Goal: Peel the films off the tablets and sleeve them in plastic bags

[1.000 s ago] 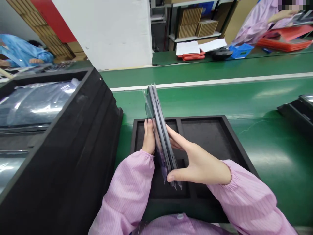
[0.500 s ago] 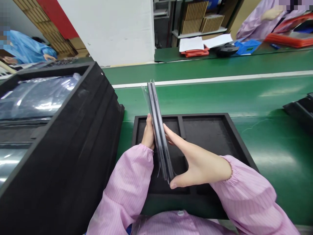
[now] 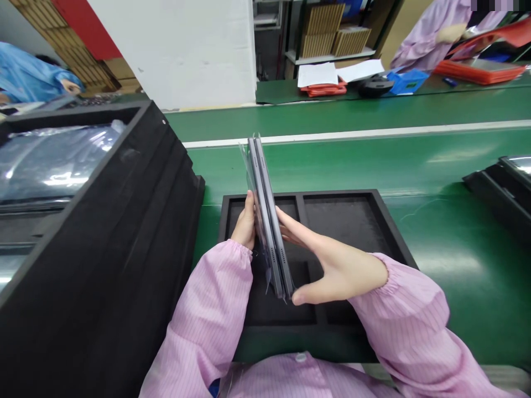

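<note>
**Head view: two slim devices [image 3: 272,218] held on edge between both hands, above a black tray**

Nearest are two pink striped sleeves [image 3: 209,309], reaching in from the lower edge. The left hand [image 3: 244,225] lies against the left face of the pair, most of its fingers hidden; the right hand [image 3: 340,271] has its fingers along the right face and its thumb at the near lower corner. Together they hold the two devices side by side, tilted, with clear film [image 3: 244,157] sticking out at the left. Each edge shows two rows of small holes.

Beneath is one black tray [image 3: 344,213] with two main compartments in view; the hands and devices cover part of its divider. A tall black stack [image 3: 124,232] stands just beside it and blocks the left of the desk [image 3: 452,309]. Two wrapped items [image 3: 58,160] show in its top; its layers are hard to count. One dark stack [image 3: 498,190] sits at the right edge.

Farther off come one white strip [image 3: 352,135], papers [image 3: 317,76], one blue box [image 3: 409,82] and red trays [image 3: 479,72]. One white panel [image 3: 178,50] hides what is behind. Two people work beyond: a person in blue [image 3: 31,74] and a person in pink [image 3: 429,36].

Compared with a second ago, the pair is turned more edge-on, so less of its left face shows.
</note>
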`<state>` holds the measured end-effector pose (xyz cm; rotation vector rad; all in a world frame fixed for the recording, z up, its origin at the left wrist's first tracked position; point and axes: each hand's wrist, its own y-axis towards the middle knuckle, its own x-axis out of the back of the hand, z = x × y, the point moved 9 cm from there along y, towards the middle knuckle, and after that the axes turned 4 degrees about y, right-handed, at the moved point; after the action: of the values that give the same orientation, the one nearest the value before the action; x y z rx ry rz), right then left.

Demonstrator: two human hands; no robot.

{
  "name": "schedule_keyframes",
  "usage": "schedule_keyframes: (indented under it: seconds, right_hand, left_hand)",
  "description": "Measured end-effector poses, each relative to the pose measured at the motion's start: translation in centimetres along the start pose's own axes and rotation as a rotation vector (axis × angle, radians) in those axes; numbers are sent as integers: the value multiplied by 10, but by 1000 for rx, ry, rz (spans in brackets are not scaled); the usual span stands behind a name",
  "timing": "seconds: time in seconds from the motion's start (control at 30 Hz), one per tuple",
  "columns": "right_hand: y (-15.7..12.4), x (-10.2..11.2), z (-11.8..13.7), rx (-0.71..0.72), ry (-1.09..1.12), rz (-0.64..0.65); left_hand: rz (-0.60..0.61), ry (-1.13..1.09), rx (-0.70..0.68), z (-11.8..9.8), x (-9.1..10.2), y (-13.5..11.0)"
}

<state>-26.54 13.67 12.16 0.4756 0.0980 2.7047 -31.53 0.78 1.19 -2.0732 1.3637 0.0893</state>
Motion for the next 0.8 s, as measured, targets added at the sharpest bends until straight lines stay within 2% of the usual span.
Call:
schedule_keyframes:
  seconds: [0.13,0.27,0.8]
  right_hand:
    - [0,8,-1,15,121,-97]
    - [1,13,-2,9,147,-158]
    - [2,13,-9,-31,269,-131]
  left_hand:
    - [26,18,18,-1,-4,-3]
    - [26,22,-7,-2,-4,-3]
    - [49,94,-49,0,-3,1]
